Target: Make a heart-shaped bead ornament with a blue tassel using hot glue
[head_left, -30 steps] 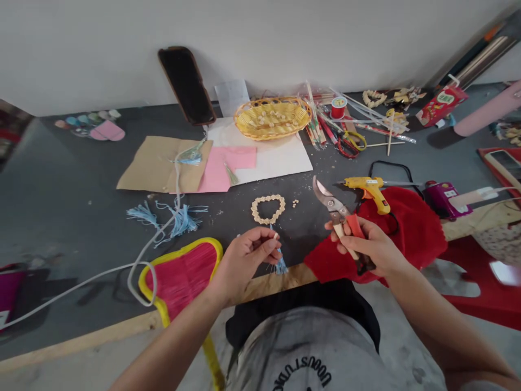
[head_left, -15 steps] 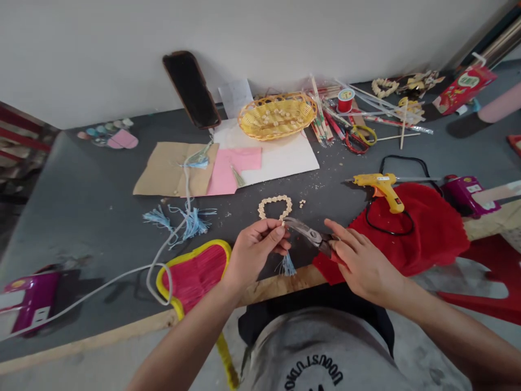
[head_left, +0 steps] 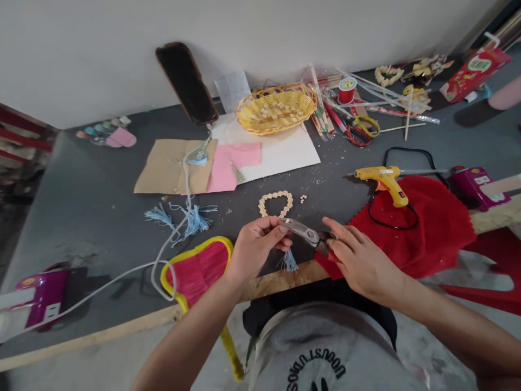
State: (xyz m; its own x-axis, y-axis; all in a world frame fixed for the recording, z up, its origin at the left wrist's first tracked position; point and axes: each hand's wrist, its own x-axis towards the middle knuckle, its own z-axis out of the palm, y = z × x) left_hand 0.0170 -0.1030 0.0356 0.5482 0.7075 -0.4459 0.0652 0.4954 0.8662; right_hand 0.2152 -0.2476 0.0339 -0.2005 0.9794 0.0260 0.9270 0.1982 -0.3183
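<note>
In my right hand (head_left: pixel 358 258) are red-handled metal shears (head_left: pixel 310 235), gripped around the handles with the index finger stretched out. Their jaws reach left to the fingertips of my left hand (head_left: pixel 258 244). That hand is closed in a pinch on a small pale stick, mostly covered by the fingers and the blades. Just beyond the fingertips lies a heart-shaped ring of small cream pieces (head_left: pixel 275 195) on the grey table. A few tiny loose pieces (head_left: pixel 303 199) are to its right. A light blue tassel (head_left: pixel 289 260) shows below the shears.
A yellow wicker basket (head_left: pixel 277 127) holds small pale pieces. A yellow glue gun (head_left: pixel 385 176) rests by red felt (head_left: pixel 431 228) on the right. Scissors (head_left: pixel 366 127) and sticks lie behind. Left are blue tassels (head_left: pixel 195 220), a white cable (head_left: pixel 158 258) and a pink-and-yellow fan shape (head_left: pixel 199 271).
The shears' jaws have moved slightly left and closed in over the pale stick at my left fingertips. The view has shifted slightly; the things on the table lie as before.
</note>
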